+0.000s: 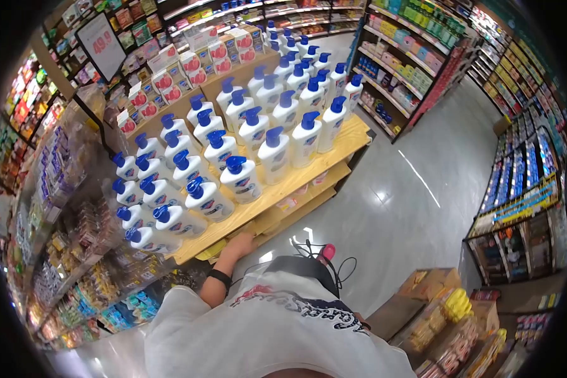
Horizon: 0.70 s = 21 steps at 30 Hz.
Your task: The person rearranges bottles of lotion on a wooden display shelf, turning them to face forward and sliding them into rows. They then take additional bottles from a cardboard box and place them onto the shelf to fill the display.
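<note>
My left hand [240, 242] reaches down to the front of the lower shelves [302, 209], below the wooden display top. A dark band [220, 277] circles its wrist. The fingers are hard to make out against the shelf, so whether they grip anything does not show. Just above it, rows of white pump bottles [240, 179] with blue pump heads stand upright on the wooden top [271, 205]. Packs lie on the lower shelf, among them a yellow one [211, 251] beside the hand. My right hand is out of sight past my shirt.
Boxes with red fruit pictures [220, 55] stand behind the bottles, near a price sign [101, 47]. Bagged goods [94, 283] fill the left racks. Black cables [343, 271] and a pink object [327, 252] show at my front. Cartons of packs [435, 321] stand at right.
</note>
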### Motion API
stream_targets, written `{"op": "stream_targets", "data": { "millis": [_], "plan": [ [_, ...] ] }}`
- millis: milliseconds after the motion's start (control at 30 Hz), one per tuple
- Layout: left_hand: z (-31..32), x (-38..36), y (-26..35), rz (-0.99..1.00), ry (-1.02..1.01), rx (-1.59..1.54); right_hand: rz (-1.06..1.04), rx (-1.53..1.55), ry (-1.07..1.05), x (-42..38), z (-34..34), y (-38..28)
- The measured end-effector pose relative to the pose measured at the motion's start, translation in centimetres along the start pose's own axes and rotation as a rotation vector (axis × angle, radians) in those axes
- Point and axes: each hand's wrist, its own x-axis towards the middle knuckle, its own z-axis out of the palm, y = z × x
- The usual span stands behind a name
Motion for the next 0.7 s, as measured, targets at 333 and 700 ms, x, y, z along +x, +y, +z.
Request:
{"op": "stream_targets", "data": {
  "millis": [333,700],
  "plan": [
    [-6.4,5.7,15.8,0.205,0.484,-0.213,-0.24,-0.096,0.445,20.3,-23.0,-1.9],
    [-16.6,10.3,25.3,0.294,1.262,-0.106,-1.016,0.007,0.618,9.9,-42.7,-25.4]
  ]
}}
